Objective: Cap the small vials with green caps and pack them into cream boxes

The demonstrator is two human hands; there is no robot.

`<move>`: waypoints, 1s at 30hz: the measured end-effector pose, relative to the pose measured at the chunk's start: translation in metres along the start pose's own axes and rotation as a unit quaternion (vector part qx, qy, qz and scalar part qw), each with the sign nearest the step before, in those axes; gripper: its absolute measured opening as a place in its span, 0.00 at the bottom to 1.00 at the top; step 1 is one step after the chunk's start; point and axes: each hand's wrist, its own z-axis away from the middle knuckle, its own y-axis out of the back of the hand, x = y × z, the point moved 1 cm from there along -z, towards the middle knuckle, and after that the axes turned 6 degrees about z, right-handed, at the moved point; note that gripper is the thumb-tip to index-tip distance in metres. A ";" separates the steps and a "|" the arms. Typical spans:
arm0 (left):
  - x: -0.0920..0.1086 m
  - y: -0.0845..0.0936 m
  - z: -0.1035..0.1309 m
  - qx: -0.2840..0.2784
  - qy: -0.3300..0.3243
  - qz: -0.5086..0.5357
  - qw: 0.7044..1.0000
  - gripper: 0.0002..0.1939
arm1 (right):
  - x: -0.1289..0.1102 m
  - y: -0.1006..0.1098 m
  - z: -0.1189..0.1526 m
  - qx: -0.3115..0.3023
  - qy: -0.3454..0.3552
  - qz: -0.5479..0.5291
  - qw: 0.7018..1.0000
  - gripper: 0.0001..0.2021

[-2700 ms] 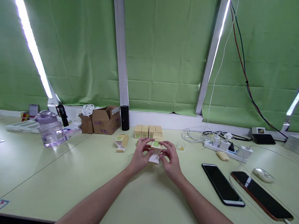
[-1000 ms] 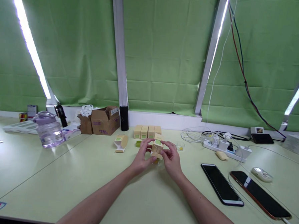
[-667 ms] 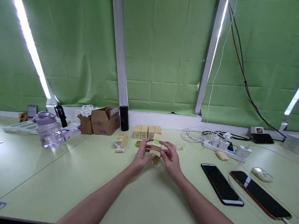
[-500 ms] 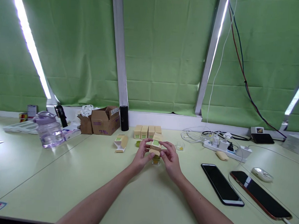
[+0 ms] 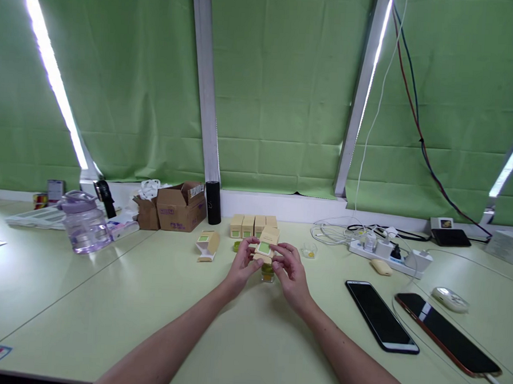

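Between my two hands is a small tan cardboard box (image 5: 269,236) with a green label on its side, tilted toward me. My left hand (image 5: 243,266) grips its left side with thumb and fingers. On the right, my right hand (image 5: 293,269) has its fingers closed against the box's other side. Just below the box, a small clear jar (image 5: 267,274) with yellowish contents stands on the table, its top partly hidden. Behind my left fingers lies a green lid-like piece (image 5: 236,246). An opened tan box (image 5: 208,246) rests to the left.
Several matching tan boxes (image 5: 248,226) stand in a row behind my hands. A small clear dish (image 5: 309,251) sits to the right. Two phones (image 5: 381,316), a power strip (image 5: 386,258) and cables occupy the right side. A water bottle (image 5: 85,224) and a carton (image 5: 180,208) stand left.
The box in my hands has tipped, so its green label and upper flap show at a different angle. My hands have barely moved.
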 end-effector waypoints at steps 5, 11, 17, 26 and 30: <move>0.000 0.000 0.000 0.003 0.007 0.020 1.000 0.29 | 0.000 0.000 0.001 -0.002 0.003 0.000 1.000 0.17; 0.002 -0.002 0.000 0.008 0.014 0.037 0.999 0.28 | 0.001 -0.001 0.001 -0.001 0.009 0.002 1.000 0.17; 0.002 -0.002 0.001 0.011 0.015 0.029 0.999 0.29 | 0.000 0.000 0.000 -0.005 0.010 -0.003 1.000 0.17; 0.002 -0.001 0.001 0.022 -0.027 -0.044 0.998 0.28 | -0.005 -0.002 -0.001 0.009 -0.002 -0.001 1.000 0.19; 0.004 -0.002 0.003 0.023 -0.033 -0.086 0.995 0.27 | -0.006 -0.003 -0.001 0.016 -0.008 0.009 1.000 0.19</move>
